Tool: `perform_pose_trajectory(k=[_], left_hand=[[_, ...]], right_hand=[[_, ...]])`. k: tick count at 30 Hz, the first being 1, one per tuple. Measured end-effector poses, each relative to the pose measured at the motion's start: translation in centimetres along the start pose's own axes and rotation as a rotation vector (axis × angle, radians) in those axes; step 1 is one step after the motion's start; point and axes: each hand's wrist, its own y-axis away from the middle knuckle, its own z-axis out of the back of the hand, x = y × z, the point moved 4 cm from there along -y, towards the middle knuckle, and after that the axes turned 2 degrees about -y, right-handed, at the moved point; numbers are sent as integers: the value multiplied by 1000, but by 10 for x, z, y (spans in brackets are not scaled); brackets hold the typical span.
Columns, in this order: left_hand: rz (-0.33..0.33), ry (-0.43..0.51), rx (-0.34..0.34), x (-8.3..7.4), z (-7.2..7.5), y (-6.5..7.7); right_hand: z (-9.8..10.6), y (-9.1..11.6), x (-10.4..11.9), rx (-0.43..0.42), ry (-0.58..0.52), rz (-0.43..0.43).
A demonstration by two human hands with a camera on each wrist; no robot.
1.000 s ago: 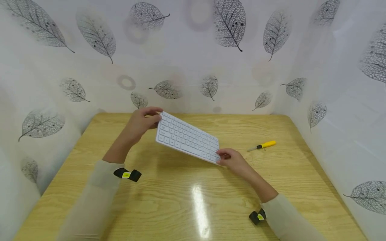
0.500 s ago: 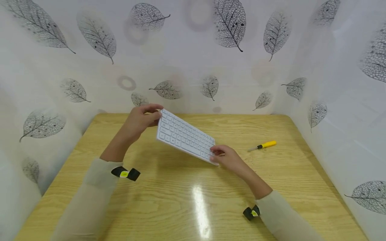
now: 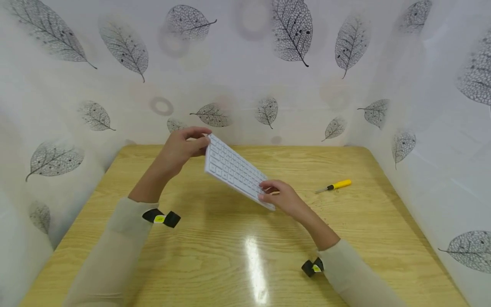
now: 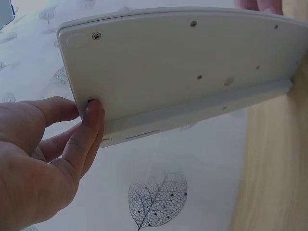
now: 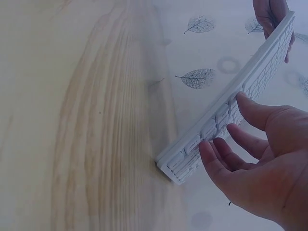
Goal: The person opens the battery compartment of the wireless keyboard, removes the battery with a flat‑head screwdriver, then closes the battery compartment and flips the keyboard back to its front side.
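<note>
A thin white keyboard (image 3: 230,168) stands tilted over the table, its left end raised and its right end low, at or near the tabletop. My left hand (image 3: 177,150) pinches the raised left edge between thumb and fingers. In the left wrist view the back shows, with several small screws (image 4: 193,24) and a thicker ridge (image 4: 192,106) along one long edge. The right hand (image 3: 287,199) touches the keys close to the low end. In the right wrist view its thumb and fingertips lie on the key side, loosely bent, not wrapped behind the keyboard.
A screwdriver (image 3: 339,184) with a yellow handle lies on the wooden table (image 3: 215,264), right of the keyboard. Small dark specks are scattered near it. White curtains (image 3: 238,76) with leaf prints border the table at the back and sides.
The keyboard's left end has risen slightly and its face has turned steeper. My right hand has slid leftward and up along the keys, away from the right corner.
</note>
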Motion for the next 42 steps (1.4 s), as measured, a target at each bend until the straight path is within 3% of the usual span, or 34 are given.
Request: perform_pose_trajectory(k=[17,32,42], left_hand=[[-22,71,17,-23,-8,-7],[-92,82,27,-38,-26,-11],[-119,99,74,-45,-38,-12]], right_hand=[[-4,-6,19,56,-54,69],[4,-6,82,37,-96,226],[16,-8,111,22,-92,271]])
